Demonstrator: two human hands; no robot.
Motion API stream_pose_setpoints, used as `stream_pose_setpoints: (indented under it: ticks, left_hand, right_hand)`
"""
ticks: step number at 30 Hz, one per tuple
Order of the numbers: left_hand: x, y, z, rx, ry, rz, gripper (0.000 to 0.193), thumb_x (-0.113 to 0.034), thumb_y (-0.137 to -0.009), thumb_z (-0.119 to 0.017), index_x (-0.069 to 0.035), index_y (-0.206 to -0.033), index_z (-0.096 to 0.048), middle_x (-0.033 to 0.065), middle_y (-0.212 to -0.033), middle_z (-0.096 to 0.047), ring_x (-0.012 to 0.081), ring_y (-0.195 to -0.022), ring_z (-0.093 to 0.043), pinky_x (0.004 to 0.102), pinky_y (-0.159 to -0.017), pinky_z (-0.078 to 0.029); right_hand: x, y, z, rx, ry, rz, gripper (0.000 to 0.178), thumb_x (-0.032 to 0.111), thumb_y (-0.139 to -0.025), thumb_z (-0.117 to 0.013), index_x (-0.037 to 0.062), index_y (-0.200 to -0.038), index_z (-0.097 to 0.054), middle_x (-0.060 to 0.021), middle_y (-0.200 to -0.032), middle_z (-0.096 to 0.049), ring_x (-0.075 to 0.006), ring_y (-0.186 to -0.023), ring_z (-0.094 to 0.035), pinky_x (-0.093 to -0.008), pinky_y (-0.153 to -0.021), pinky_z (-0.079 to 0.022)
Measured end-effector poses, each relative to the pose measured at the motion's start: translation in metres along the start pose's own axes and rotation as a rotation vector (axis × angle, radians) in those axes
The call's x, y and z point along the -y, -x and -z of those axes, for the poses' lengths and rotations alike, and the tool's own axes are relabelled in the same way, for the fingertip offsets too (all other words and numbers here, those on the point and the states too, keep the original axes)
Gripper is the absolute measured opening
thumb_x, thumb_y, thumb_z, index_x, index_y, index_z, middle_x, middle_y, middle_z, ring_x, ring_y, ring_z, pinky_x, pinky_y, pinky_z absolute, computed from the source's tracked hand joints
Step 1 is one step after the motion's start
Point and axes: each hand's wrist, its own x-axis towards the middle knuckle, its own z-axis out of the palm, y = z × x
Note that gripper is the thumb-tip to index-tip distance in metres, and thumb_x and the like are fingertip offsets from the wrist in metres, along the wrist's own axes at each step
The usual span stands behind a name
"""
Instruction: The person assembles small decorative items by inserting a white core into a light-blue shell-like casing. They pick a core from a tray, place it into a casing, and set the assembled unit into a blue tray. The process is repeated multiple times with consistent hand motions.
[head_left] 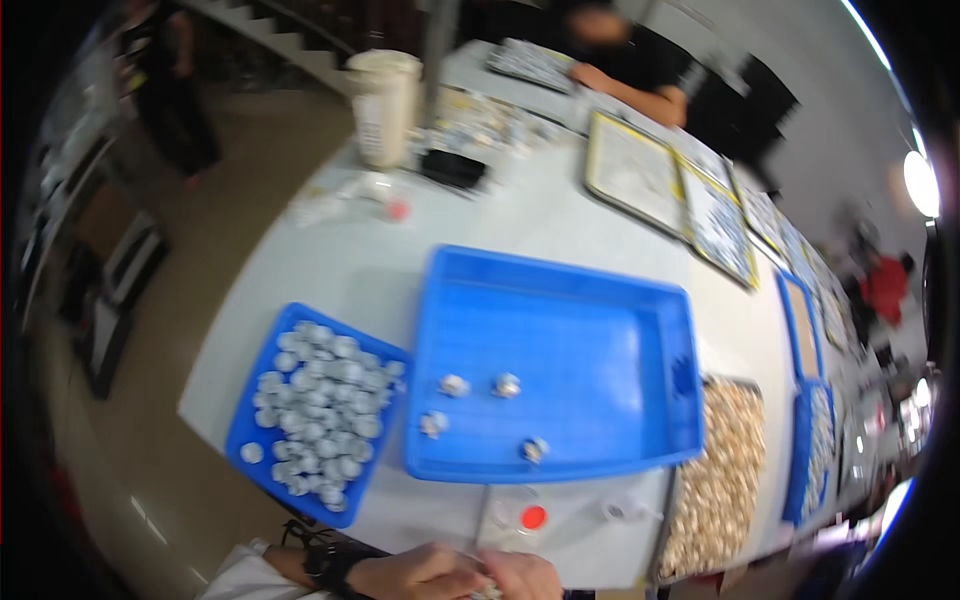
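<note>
At the lower edge my left hand [415,572] and my right hand [525,574] are brought close together with their fingers curled. A small pale piece [487,591] shows between the fingertips; its kind is too blurred and cut off to tell. Just beyond the hands lies a clear item with a round red part [533,517]. Past it sits a large blue plastic bin [560,474] holding several small whitish pieces [507,386], spread apart. To its left, a smaller blue tray [255,478] carries a heap of round greyish-white pieces [320,400].
At right stands a tray of tan pieces [715,480]. Yellow-edged trays [635,172] line the far table, where another person's arm [640,97] rests. A tall whitish tub [384,110], a black item [453,170] and loose small parts lie at the far left.
</note>
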Motion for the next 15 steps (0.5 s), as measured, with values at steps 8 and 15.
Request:
stream_pose_setpoints:
  ticks: [8, 15]
  left_hand:
    - [0.008, -0.005, 0.018, 0.214, -0.263, -0.125, 0.047, -0.046, -0.091, -0.047, -0.003, -0.073, -0.05, 0.0087, -0.068, -0.052, 0.0165, -0.056, -0.051, 0.0284, -0.05, -0.038]
    - [0.01, 0.012, 0.016, -0.081, 0.156, 0.067, 0.041, -0.013, -0.07, -0.078, -0.01, -0.082, -0.039, 0.0025, -0.072, -0.049, 0.0065, -0.061, -0.041, 0.0217, -0.055, -0.033]
  right_hand:
    - [-0.01, -0.008, 0.032, -0.04, -0.028, -0.016, 0.043, 0.038, -0.077, -0.067, -0.0024, -0.088, -0.061, -0.0126, -0.078, -0.061, -0.028, -0.07, -0.061, -0.0342, -0.061, -0.047]
    - [-0.038, -0.02, 0.028, -0.207, 0.185, -0.648, 0.035, 0.004, -0.072, -0.069, -0.001, -0.105, -0.058, -0.0059, -0.073, -0.057, -0.0134, -0.056, -0.051, -0.0242, -0.054, -0.041]
